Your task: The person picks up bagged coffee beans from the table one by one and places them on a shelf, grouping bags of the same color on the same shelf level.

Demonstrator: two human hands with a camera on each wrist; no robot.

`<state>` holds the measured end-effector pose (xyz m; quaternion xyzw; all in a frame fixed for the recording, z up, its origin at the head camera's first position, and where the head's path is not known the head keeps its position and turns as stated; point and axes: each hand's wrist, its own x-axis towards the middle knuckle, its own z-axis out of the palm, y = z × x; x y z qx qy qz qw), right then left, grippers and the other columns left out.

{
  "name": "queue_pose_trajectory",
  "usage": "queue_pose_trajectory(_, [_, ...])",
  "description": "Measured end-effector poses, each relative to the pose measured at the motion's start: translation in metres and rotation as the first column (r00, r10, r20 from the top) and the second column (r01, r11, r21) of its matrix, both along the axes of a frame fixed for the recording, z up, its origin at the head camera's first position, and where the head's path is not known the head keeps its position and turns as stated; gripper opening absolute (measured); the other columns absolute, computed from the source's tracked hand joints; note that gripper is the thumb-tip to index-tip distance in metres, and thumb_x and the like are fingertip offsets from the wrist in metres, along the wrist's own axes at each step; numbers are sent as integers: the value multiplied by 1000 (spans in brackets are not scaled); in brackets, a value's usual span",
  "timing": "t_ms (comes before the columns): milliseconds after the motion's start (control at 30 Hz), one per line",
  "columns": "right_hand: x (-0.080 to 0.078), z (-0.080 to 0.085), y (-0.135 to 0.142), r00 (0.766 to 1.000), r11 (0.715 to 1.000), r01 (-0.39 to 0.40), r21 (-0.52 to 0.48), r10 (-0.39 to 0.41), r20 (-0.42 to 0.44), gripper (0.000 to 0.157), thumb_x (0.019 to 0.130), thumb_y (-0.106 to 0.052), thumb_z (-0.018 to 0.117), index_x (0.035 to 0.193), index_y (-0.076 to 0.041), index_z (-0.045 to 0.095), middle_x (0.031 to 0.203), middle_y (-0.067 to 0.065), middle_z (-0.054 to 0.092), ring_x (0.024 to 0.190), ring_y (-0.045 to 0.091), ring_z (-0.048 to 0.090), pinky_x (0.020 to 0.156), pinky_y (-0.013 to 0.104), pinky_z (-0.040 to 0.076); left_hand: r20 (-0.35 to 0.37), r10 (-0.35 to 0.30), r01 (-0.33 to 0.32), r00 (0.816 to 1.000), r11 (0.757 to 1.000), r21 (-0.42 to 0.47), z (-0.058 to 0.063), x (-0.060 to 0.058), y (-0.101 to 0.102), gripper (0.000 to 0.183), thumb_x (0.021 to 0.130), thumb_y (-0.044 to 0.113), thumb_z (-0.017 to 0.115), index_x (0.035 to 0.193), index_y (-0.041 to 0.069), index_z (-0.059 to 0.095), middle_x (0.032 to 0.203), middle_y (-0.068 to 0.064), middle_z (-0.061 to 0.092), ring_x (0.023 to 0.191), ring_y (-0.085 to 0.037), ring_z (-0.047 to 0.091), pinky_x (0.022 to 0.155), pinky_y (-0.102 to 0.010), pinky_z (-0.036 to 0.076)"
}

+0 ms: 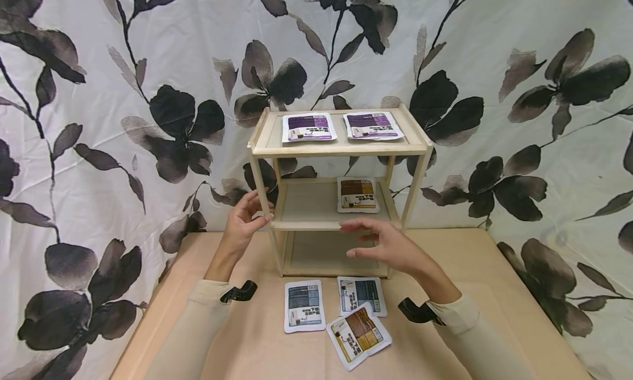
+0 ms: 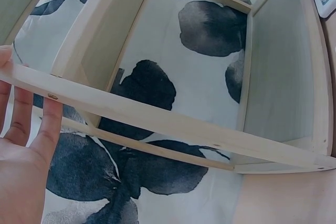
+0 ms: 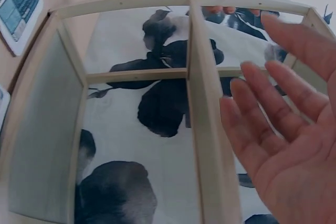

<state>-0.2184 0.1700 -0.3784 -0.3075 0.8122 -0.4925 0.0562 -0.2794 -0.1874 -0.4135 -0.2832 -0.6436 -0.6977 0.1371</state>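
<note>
A small three-tier wooden shelf rack (image 1: 341,149) stands against the patterned cloth. My left hand (image 1: 244,215) holds its left front post (image 2: 157,119), thumb on one side and fingers on the other. In front of the middle tier hovers my right hand (image 1: 388,245), fingers spread and relaxed, nothing in it. Just beyond that hand, a brown-label packet (image 1: 358,195) lies toward the right of the middle tier. On the top tier lie a left purple-label packet (image 1: 309,127) and a right purple-label packet (image 1: 373,126).
On the table (image 1: 247,336) before the rack lie a blue-label packet (image 1: 304,306), a second blue-label packet (image 1: 363,293) and a brown-label packet (image 1: 358,336) overlapping the second one. Floral cloth (image 1: 494,177) hangs behind.
</note>
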Motion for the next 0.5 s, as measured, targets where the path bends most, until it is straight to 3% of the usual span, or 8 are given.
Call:
queue_pose_trajectory(167, [3,-9,3,997,996,-80,31,79,9,58,87,-18,82,139,-12,58,142,5,59,129,30,56,108,50,46,-18,-7,7,1000,1000,6,-1,-2,0,61,86,-17,67,140,9,58,104,0,69,100,-27,63,84,-27,56])
queue_pose_trajectory(400, [3,-27,8,985,983,-175,46,175,10,53,90,-18,79,138,-12,59,141,7,60,126,25,57,105,42,50,-7,9,-9,1000,1000,10,0,0,0,60,85,-15,69,140,7,59,104,-19,66,99,-28,62,83,-29,56])
queue_pose_trajectory(500, [2,-34,9,980,978,-198,72,196,23,51,90,-20,79,137,-17,60,138,2,62,125,22,59,104,39,50,-1,14,-14,1000,1000,0,0,0,1,60,86,-15,69,140,7,58,104,-12,68,100,-27,63,83,-29,56])
